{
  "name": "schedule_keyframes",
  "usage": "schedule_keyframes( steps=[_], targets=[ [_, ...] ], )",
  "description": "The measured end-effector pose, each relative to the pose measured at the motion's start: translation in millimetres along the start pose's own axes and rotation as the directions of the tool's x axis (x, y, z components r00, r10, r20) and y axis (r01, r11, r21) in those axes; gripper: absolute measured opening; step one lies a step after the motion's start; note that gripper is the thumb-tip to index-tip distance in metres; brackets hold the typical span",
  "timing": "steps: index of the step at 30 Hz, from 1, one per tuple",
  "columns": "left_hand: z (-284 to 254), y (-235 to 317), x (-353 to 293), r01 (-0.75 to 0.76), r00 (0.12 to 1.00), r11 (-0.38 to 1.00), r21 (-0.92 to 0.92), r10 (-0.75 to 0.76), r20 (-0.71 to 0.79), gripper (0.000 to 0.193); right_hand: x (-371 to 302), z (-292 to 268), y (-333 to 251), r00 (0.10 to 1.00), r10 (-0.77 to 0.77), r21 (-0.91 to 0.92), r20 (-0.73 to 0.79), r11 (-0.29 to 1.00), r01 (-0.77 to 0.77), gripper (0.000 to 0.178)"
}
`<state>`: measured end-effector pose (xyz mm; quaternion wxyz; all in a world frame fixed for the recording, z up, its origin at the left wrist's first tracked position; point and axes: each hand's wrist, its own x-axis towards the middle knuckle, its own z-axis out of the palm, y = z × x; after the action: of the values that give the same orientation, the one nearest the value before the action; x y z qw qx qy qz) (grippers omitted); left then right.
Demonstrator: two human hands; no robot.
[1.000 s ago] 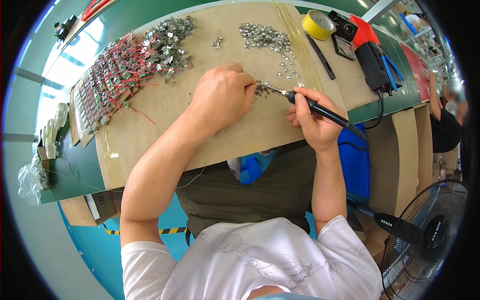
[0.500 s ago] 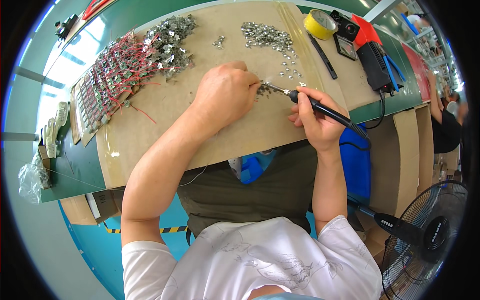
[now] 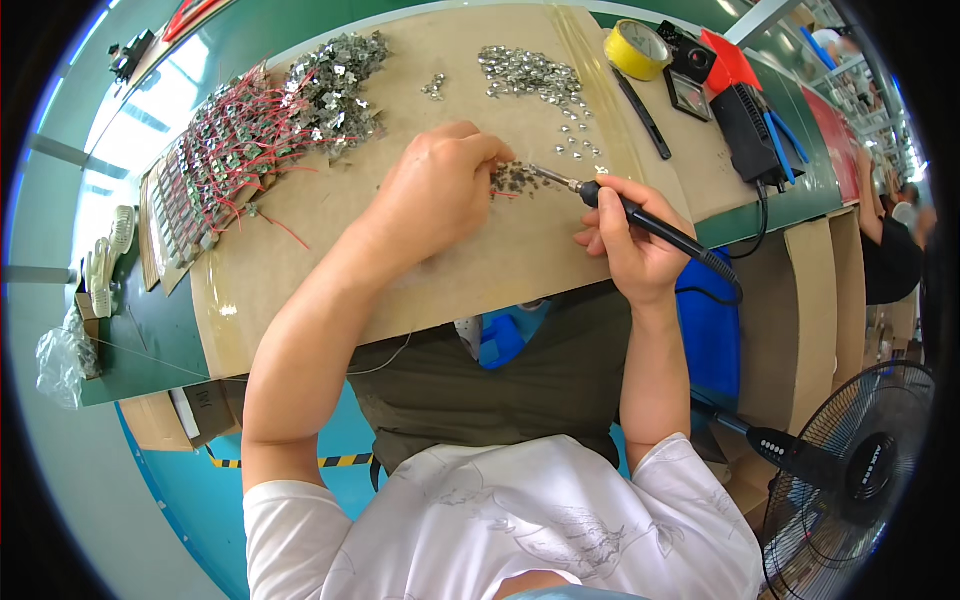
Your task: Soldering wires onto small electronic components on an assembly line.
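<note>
My right hand (image 3: 640, 238) grips a black soldering iron (image 3: 655, 222) like a pen, its metal tip pointing left. Close to that tip, my left hand (image 3: 447, 187) is closed with thumb and forefinger drawn together. What its fingers hold is hidden behind the hand. A short red wire (image 3: 506, 194) shows just beside these fingertips. Under the iron's tip, dark scorched specks (image 3: 518, 180) mark the brown board (image 3: 470, 270). Beyond the tip lies a scatter of small shiny metal pieces (image 3: 530, 72), with a few more (image 3: 435, 87) to their left.
At the left lies a pile of small metal parts with red wires (image 3: 235, 140). Yellow tape (image 3: 640, 50), a black pen-like tool (image 3: 642, 115) and a black box with blue-handled pliers (image 3: 750, 135) lie at the right. A fan (image 3: 850, 470) stands at the lower right.
My left hand has shifted slightly left, away from the iron's tip, uncovering dark specks and a short red wire. My right hand stays almost still with the iron.
</note>
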<state>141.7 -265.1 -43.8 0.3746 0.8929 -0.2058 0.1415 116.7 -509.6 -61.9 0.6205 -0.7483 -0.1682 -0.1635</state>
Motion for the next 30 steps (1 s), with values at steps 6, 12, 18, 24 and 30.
schedule_keyframes(
  steps=[6,12,18,24,30],
  targets=[
    [-11,5,-3,-0.044,0.985,0.998,0.048,0.035,0.167,0.015,1,0,0,1.0,0.008,0.011,0.007,1.0,-0.009,0.017],
    [-4,6,0,0.025,0.997,0.999,0.037,-0.028,0.075,0.013,1,-1,2,1.0,-0.008,0.013,0.017,1.0,0.008,0.017],
    [2,10,2,0.107,0.994,0.991,0.082,-0.109,0.013,0.013,2,0,1,0.999,0.031,0.002,0.033,1.0,-0.031,0.017],
    [8,6,1,-0.052,0.999,0.963,0.266,0.049,0.015,0.013,2,-1,1,0.999,0.039,0.0,0.029,0.999,-0.039,0.017],
    [10,7,1,-0.113,0.994,0.939,0.324,0.108,0.035,0.013,2,0,-1,0.999,0.044,0.008,0.028,0.999,-0.044,0.018]
  ],
)
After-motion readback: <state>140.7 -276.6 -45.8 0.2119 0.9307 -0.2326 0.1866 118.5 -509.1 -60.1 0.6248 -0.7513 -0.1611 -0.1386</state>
